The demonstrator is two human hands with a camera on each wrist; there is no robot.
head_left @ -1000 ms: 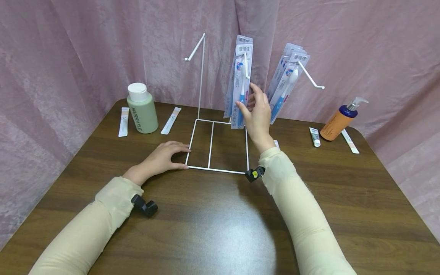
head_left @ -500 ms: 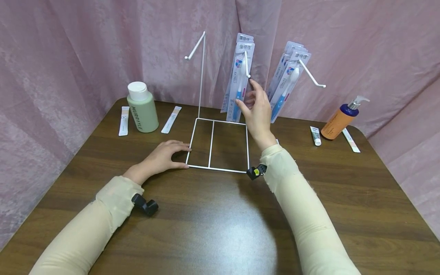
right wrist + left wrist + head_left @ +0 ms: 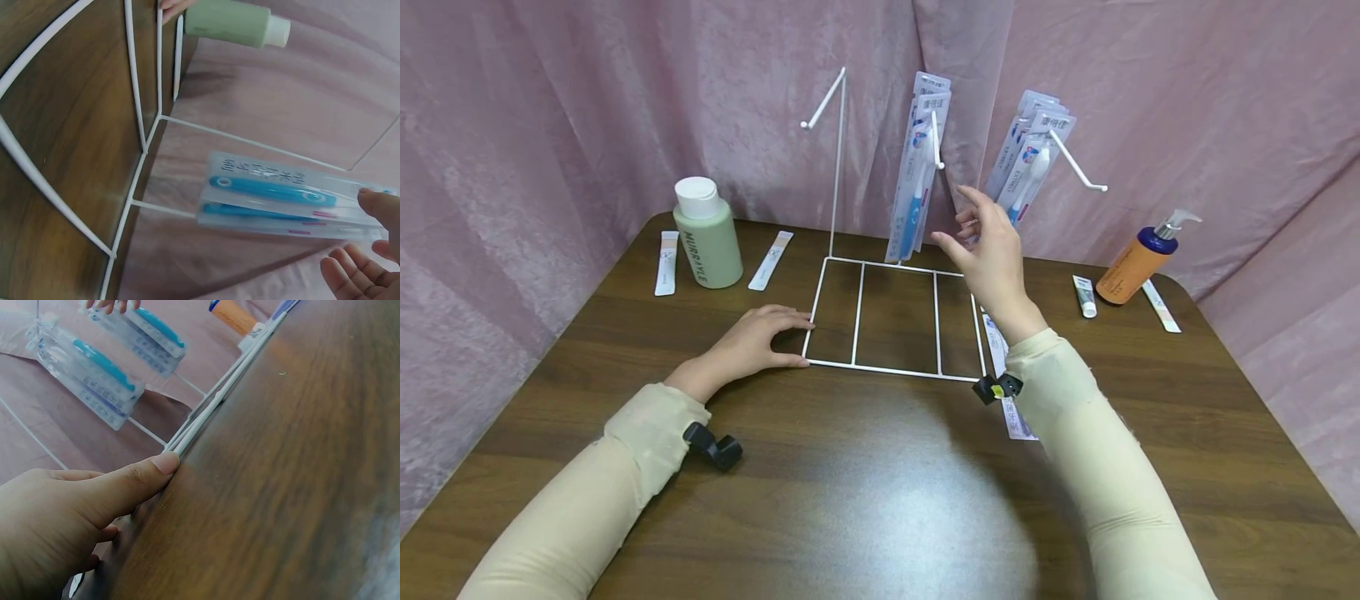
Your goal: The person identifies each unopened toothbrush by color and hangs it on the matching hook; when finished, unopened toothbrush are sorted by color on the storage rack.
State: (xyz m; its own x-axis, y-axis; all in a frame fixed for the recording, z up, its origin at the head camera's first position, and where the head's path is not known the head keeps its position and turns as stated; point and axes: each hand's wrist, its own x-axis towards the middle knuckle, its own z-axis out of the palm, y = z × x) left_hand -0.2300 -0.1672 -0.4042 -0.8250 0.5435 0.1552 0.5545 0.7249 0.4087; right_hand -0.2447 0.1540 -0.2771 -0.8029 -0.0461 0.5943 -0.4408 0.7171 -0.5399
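A white wire display rack point(image 3: 837, 167) stands on the table, with three hooks at the top. Packaged toothbrushes point(image 3: 913, 183) hang from its middle hook, and more toothbrush packs point(image 3: 1028, 167) from the right one. The left hook is bare. My left hand point(image 3: 748, 343) rests at the rack's front left corner; its thumb point(image 3: 164, 464) touches the base wire. My right hand point(image 3: 992, 254) is raised between the two hanging groups, thumb and fingers apart and holding nothing. In the right wrist view its fingers point(image 3: 350, 272) are beside the middle packs point(image 3: 269, 194).
Another toothbrush pack point(image 3: 1018, 421) lies on the table, partly under my right forearm. A green bottle point(image 3: 709, 242) and thin sachets point(image 3: 771, 260) are on the left. An orange pump bottle point(image 3: 1135, 267) and a small tube point(image 3: 1084, 296) stand or lie on the right. A pink curtain hangs behind.
My right hand has left the middle toothbrush packs and moved right. Those packs have swung a little on their hook. My left hand has stayed at the rack's corner.
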